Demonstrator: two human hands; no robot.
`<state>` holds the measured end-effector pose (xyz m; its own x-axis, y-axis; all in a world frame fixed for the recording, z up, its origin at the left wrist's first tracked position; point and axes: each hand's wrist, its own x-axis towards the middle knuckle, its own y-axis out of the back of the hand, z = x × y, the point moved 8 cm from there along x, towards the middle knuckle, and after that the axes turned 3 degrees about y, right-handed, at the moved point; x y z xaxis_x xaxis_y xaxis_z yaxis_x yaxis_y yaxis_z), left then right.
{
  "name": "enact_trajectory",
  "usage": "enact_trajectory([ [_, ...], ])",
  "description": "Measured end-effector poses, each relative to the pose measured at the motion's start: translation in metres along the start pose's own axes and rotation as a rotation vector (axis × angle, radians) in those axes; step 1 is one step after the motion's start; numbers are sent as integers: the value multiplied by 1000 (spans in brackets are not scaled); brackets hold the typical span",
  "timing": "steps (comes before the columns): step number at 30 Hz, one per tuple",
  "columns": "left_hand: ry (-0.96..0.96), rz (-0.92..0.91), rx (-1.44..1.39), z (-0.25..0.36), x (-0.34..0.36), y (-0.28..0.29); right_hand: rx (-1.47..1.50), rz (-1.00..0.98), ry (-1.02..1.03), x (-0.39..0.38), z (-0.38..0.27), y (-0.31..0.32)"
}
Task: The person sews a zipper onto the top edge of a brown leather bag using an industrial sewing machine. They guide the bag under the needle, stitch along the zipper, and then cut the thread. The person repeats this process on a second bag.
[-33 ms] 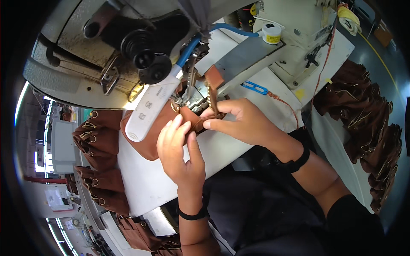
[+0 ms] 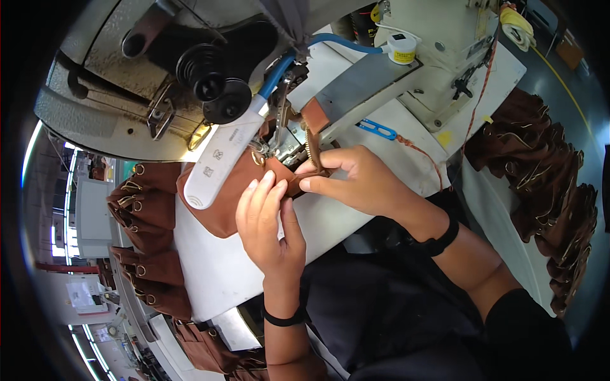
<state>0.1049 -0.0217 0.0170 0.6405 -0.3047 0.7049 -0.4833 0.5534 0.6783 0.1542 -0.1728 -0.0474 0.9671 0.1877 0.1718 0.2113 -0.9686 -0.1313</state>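
Note:
A brown leather-like bag piece (image 2: 219, 213) lies under the sewing machine's presser area (image 2: 291, 151), with a brass-toothed zipper (image 2: 309, 146) standing up at its right. My right hand (image 2: 359, 181) pinches the piece's edge between thumb and forefinger, just below the zipper. On the left, my left hand (image 2: 270, 222) rests its extended fingertips on the same piece, thumb held apart. A small metal ring (image 2: 257, 158) shows on the piece near those fingertips. The needle itself is hidden behind a white, rounded lamp bar (image 2: 219, 168).
The sewing machine head (image 2: 101, 95) looms over the upper left. Brown bag pieces with metal rings (image 2: 149, 197) hang along the table's left edge; more (image 2: 521, 152) are heaped at the right. On the white table (image 2: 216, 279), blue thread snips (image 2: 378, 129) lie beyond my right hand.

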Motion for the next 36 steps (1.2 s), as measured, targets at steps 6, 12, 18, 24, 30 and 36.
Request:
enact_trajectory([
  [6,-135,-15,183,3,-12,2,120,-6,29,-5,-11,-9],
  [12,-139,-19,189,-4,-7,5,124,-2,-70,-7,-10,-11],
  [18,-116,-19,164,-6,-4,3,99,24,-50,-7,-6,-9],
  [24,-108,-32,136,-10,8,6,93,108,31,8,-10,-8],
  [30,-86,-52,116,-15,10,6,81,106,2,11,-10,-10],
  [36,-64,-93,175,-13,15,7,21,55,-79,16,-25,-12],
])
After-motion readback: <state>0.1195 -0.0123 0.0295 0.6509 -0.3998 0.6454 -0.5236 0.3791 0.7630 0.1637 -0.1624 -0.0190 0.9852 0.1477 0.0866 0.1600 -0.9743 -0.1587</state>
